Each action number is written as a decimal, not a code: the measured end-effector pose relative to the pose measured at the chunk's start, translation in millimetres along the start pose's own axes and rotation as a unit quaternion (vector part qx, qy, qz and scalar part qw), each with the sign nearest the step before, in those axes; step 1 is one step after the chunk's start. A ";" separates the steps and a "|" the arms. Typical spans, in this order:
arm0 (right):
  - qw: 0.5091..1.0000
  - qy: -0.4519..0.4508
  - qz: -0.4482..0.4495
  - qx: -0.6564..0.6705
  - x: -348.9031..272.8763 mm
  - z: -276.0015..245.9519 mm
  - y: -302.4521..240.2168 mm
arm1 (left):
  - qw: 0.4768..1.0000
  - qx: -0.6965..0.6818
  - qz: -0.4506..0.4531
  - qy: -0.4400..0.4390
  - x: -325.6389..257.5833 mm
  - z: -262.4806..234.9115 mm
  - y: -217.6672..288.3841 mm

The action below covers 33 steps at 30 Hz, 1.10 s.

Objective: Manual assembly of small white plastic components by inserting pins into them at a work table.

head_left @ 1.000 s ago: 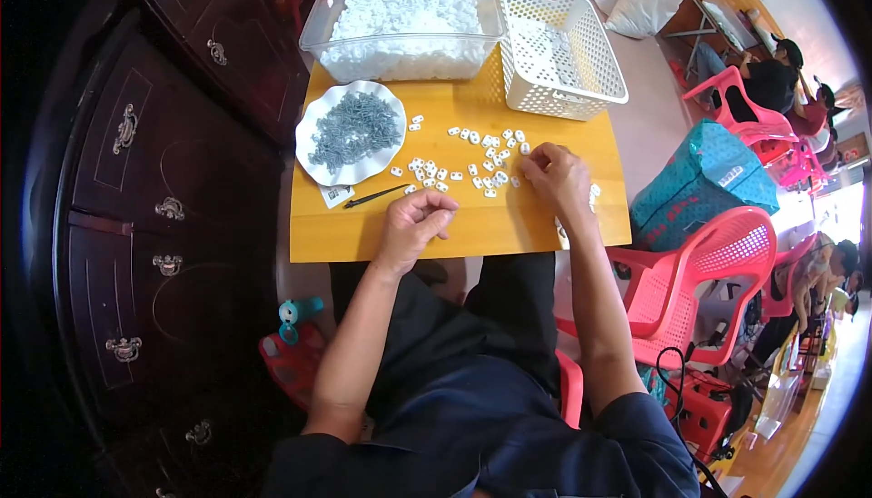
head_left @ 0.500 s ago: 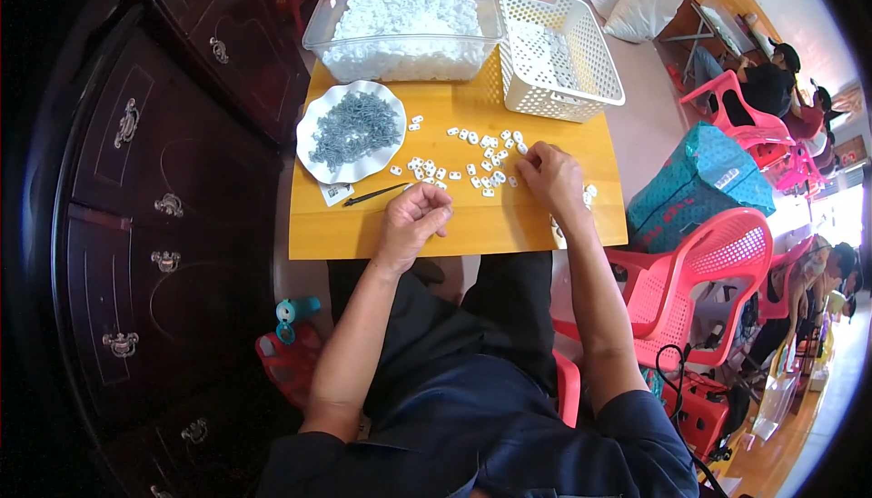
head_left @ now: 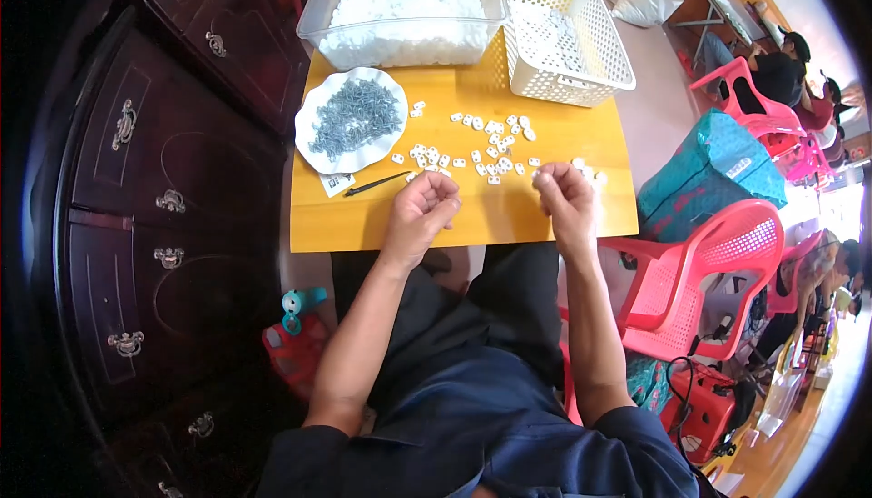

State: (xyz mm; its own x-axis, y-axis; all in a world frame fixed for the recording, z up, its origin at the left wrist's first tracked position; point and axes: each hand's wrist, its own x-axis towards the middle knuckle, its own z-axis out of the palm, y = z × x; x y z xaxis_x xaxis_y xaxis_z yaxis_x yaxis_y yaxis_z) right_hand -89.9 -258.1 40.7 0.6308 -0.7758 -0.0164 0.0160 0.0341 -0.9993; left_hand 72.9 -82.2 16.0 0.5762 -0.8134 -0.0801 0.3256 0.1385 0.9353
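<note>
Over the near edge of the wooden table, my left hand [head_left: 421, 218] is closed, its thumb against curled fingers; whatever is between them is hidden. My right hand [head_left: 570, 205] pinches a small white plastic piece [head_left: 538, 177] between thumb and fingertips, a little above the table. Small white two-holed pieces [head_left: 495, 151] lie scattered beyond and between my hands, some in a cluster [head_left: 427, 156] closer to the left. A scalloped white plate [head_left: 312, 146] holds a heap of thin grey metal pins or screws [head_left: 359, 116]. Near my left hand lies a slim black tool [head_left: 374, 185].
A clear plastic bin [head_left: 400, 29] full of white pieces stands at the table's far side, beside a white perforated basket [head_left: 565, 89]. Dark drawers [head_left: 182, 171] line the left. A pink chair [head_left: 654, 312] and teal bag [head_left: 704, 180] are on the right; people sit farther off.
My right hand has drawn back toward me from the scattered pieces, and a white piece now shows at its fingertips. My left hand stays closed near the same spot. The view has shifted slightly.
</note>
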 end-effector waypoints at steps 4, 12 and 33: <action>0.993 -0.028 0.049 0.102 -36.6 11.4 19.4 | 0.999 0.046 -0.005 0.011 -5.1 14.9 -2.8; 0.985 -0.044 0.093 0.137 -50.0 13.0 30.8 | 0.992 0.120 0.045 -0.020 -3.3 41.4 -9.3; 0.985 -0.026 0.074 0.152 -54.9 11.2 34.3 | 0.983 0.177 0.041 -0.032 -0.4 61.1 -9.2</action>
State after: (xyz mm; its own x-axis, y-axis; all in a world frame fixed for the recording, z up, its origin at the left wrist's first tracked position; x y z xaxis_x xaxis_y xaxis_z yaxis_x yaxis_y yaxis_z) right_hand -115.3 -207.2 7.6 0.6822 -0.7153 -0.1518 0.1472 0.3377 -0.9297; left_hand 23.9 -117.6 28.5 0.5381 -0.8428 0.0112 -0.0077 0.0084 0.9999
